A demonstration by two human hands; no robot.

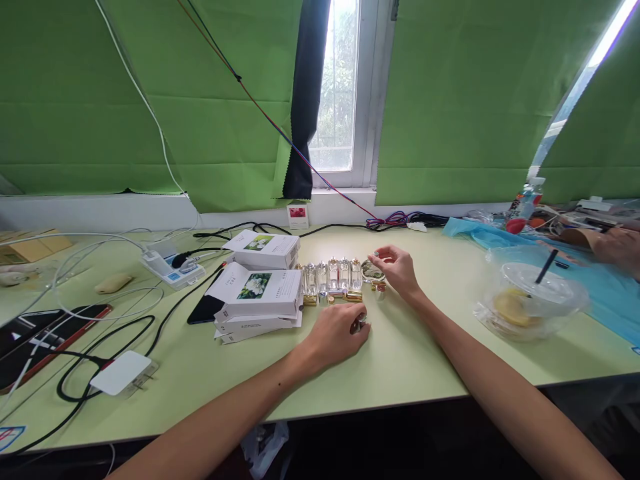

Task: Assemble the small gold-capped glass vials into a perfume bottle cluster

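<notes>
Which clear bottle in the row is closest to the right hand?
The rightmost clear bottle, at the row's end beside the round dish. The other bottles all sit to its left, farther from the right hand.

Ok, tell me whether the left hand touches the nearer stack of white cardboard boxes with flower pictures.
Apart: the head view shows pale green tabletop between the left hand and the stack.

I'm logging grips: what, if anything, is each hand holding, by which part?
The left hand holds a shiny object, mostly hidden; the right hand pinches a tiny piece. Gripped parts cannot be told.
</notes>
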